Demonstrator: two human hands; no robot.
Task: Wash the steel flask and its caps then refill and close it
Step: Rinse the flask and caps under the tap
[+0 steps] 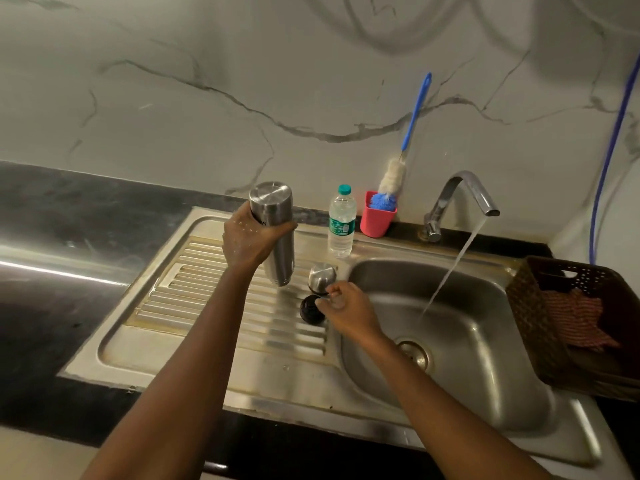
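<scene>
Two caps, a shiny steel dome cap [322,277] and a round black cap [310,309], sit at 9 o'clock from the steel sink bowl [485,341]. The left hand [249,237] grips the tall steel flask [277,233] at 11 o'clock from them, mouth down, likely to drain it. The right hand [349,311] curls at the caps; I cannot tell if it holds one.

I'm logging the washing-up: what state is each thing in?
Flask: uncapped, gripped by left hand.
Steel cap: off, on draining board.
Black cap: off, beside it.
Right hand: at the caps, grip unclear.
Tap: running.
Water bottle: capped, upright.
Brush: standing in cup.
</scene>
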